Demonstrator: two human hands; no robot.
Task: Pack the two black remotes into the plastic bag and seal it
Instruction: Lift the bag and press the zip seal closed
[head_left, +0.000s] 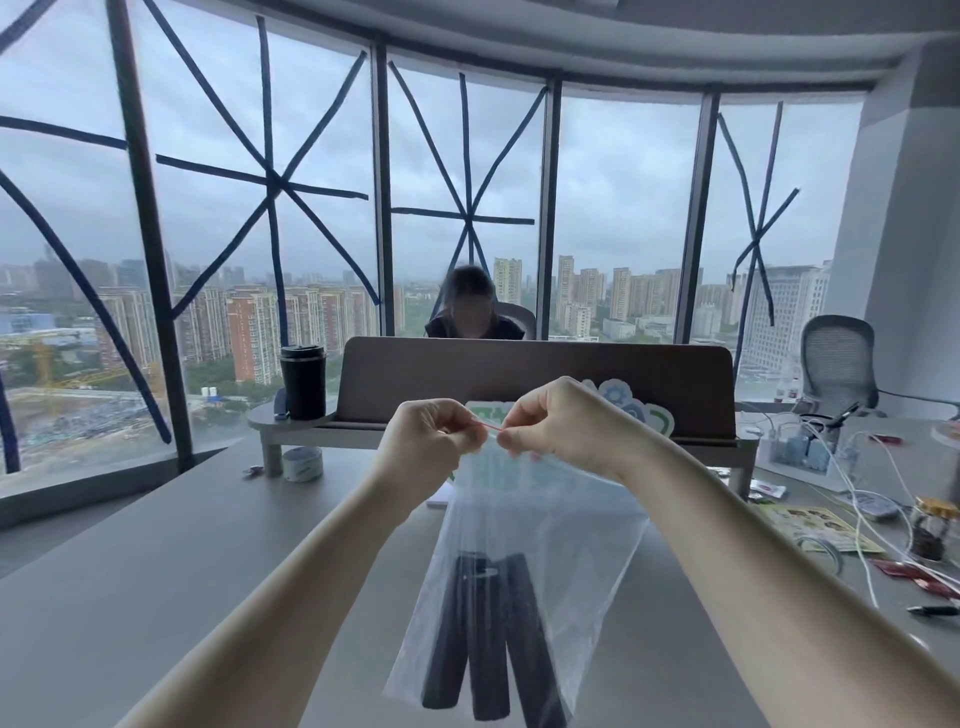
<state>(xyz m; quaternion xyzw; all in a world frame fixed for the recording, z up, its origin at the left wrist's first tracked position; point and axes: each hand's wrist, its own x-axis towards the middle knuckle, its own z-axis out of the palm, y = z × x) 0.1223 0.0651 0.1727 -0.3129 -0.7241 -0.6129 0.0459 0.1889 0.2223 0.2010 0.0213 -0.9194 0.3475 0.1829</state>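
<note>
A clear plastic bag (550, 525) hangs in the air above the grey desk, held up by its top edge. Black remotes (488, 639) stand upright side by side at its bottom, seen through the plastic. My left hand (426, 441) and my right hand (566, 426) both pinch the bag's red seal strip (491, 427) at the top, fingertips close together. Only a short piece of the strip shows between the two hands.
A brown desk divider (540, 374) stands behind the bag, with a person seated beyond it. A black tumbler (303, 382) and a tape roll (302, 464) sit at left. White cables (857, 499), a jar (930, 530), packets and a pen (932, 610) crowd the right.
</note>
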